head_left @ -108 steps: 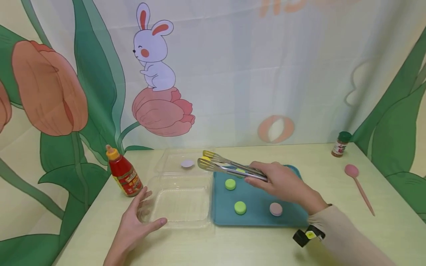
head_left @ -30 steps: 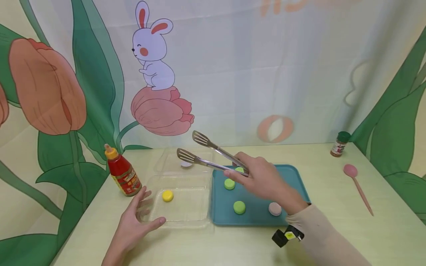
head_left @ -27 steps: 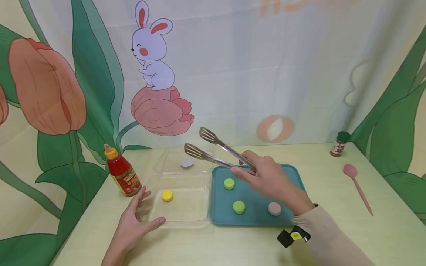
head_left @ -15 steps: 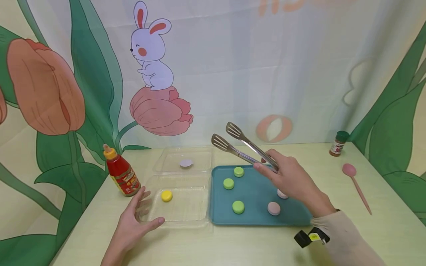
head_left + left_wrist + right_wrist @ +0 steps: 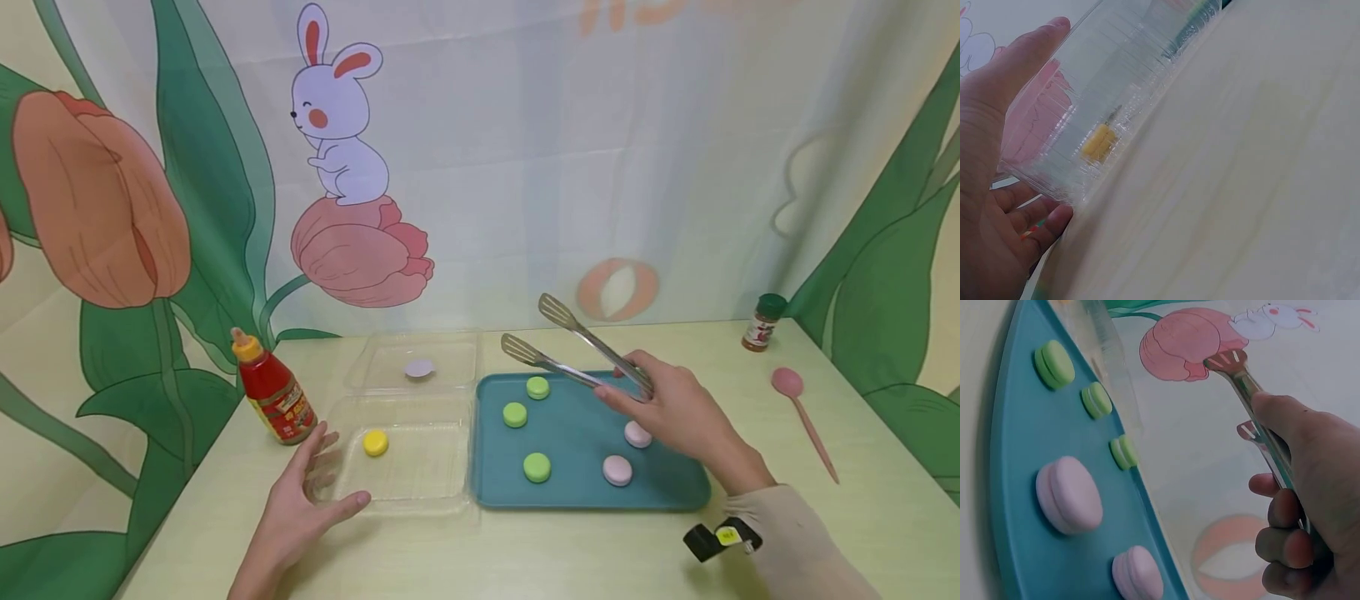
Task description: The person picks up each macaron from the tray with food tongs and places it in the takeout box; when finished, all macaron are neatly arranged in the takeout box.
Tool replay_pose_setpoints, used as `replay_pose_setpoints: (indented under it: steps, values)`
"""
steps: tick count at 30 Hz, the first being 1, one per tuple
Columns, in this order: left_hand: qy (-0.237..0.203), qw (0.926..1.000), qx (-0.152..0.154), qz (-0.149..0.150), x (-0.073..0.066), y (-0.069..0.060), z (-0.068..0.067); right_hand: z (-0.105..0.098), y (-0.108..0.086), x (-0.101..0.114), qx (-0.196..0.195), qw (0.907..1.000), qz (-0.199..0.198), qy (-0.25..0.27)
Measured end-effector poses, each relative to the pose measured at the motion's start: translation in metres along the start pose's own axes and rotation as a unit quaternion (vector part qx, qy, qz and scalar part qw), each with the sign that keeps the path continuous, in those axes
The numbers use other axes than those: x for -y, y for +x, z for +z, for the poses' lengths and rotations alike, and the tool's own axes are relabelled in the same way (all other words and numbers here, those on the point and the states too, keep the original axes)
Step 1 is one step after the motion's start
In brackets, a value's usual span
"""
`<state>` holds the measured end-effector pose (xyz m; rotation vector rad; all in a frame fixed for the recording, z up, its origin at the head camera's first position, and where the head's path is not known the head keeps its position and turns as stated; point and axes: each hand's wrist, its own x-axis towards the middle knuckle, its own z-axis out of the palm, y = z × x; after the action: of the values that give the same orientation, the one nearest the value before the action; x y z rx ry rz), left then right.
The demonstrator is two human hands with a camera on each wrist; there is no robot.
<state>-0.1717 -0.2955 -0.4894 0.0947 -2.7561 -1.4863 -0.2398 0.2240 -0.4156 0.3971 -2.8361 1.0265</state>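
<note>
My right hand (image 5: 678, 408) holds metal tongs (image 5: 581, 346) above the back of a blue tray (image 5: 577, 492). The tongs' slotted tips are spread, with nothing between them. On the tray lie several macarons: green ones, such as the nearest green macaron (image 5: 537, 467), and two pink ones, the front pink macaron (image 5: 617, 471) and another below my hand. A yellow macaron (image 5: 376, 442) sits in the left part of a clear plastic container (image 5: 420, 498). My left hand (image 5: 300, 500) is at the container's front left corner, thumb and fingers spread around it, fingertips at its side in the left wrist view.
The container's clear lid (image 5: 450, 354) lies folded back, with a small pale disc (image 5: 420, 368) on it. A red sauce bottle (image 5: 277, 392) stands at the left. At the right are a spice jar (image 5: 764, 322) and a pink spoon (image 5: 806, 425). A printed curtain hangs behind.
The yellow macaron, earlier between the tongs' tips, now lies in the container. My right hand has carried the opened tongs back rightward over the tray. My left hand has stayed put.
</note>
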Motion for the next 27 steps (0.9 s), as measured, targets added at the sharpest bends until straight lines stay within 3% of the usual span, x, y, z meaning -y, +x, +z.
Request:
replay_pose_setpoints:
  steps: [6,16,27]
  values:
    - [0.003,1.0,0.002,-0.009,-0.002,0.0,0.0,0.002,0.001,-0.015,-0.001,0.9999,0.01,0.012]
    - [0.004,0.9997,0.007,-0.021,-0.002,-0.001,-0.001,0.003,0.002,-0.025,0.069,0.9963,0.049,-0.013]
    - [0.007,0.9998,0.006,-0.02,-0.002,0.0,0.0,0.01,0.003,-0.03,0.099,0.9917,0.029,-0.077]
